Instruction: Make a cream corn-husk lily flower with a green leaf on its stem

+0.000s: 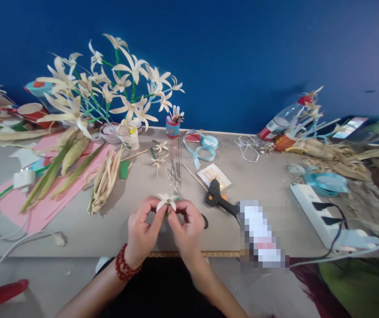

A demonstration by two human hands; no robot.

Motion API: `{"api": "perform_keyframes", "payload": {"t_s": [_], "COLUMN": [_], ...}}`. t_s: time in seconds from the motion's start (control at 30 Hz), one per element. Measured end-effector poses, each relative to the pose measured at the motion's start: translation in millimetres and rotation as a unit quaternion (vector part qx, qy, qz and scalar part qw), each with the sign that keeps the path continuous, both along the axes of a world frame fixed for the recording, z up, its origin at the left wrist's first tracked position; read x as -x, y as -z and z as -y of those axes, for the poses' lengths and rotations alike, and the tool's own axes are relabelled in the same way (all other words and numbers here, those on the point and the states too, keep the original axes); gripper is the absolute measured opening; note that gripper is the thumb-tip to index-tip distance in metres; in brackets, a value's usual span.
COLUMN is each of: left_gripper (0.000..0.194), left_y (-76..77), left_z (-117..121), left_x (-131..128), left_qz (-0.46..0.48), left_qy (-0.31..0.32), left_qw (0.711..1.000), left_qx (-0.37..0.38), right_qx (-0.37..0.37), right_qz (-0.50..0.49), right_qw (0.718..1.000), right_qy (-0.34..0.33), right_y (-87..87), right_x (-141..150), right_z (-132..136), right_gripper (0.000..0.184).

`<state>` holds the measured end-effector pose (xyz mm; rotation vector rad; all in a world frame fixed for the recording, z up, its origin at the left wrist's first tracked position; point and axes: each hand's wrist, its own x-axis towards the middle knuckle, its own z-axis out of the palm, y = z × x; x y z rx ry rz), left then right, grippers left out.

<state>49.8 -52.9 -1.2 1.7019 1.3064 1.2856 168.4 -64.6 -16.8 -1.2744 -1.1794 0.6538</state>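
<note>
Between my hands, close to the table's front edge, is a small cream-white husk flower (166, 202) with pointed petals. My left hand (145, 225) pinches it from the left, thumb and fingertips together. From the other side my right hand (186, 224) pinches it too, the fingers curled under. A bit of green shows below the petals; the rest of the stem is hidden by my fingers. A black handle loop (205, 221) peeks out beside my right hand. Further right lies a black glue gun (216, 196). Two small loose flowers (158, 161) rest beyond my hands.
Finished-looking husk flowers (131, 66) on green stems stand in cups at the back left. Corn husks (106, 183) lie on pink paper (66, 194). At right are a power strip (312, 216), blue ribbon (328, 182) and a tilted bottle (280, 119). Cables cross both sides.
</note>
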Motion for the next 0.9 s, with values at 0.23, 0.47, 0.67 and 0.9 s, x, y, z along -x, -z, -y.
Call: {"api": "perform_keyframes", "payload": {"t_s": [0.23,0.47,0.67,0.9], "left_gripper": [0.009,0.006,0.012,0.013], "left_y": [2.0,3.8,9.9,7.3], "left_z": [0,-1,-1,-2], "left_x": [3,2,-1,-1], "left_qz": [0.031,0.065,0.252,0.257], "left_qy": [0.006,-0.039,-0.010,0.012], "left_qw": [0.998,0.995,0.955,0.953], "left_qx": [0.056,0.060,0.158,0.159], "right_qx": [-0.129,-0.170,-0.123,-0.119], "right_qz": [0.125,0.181,0.100,0.064], "right_qw": [0.984,0.969,0.987,0.990], "right_qy": [0.011,0.004,-0.019,-0.043], "right_y": [-6.6,-6.1,-12.9,-12.2], "right_x": [0,1,-2,0], "right_z": [-2,2,0,1], "right_gripper": [0.014,0.025,0.018,0.019]}}
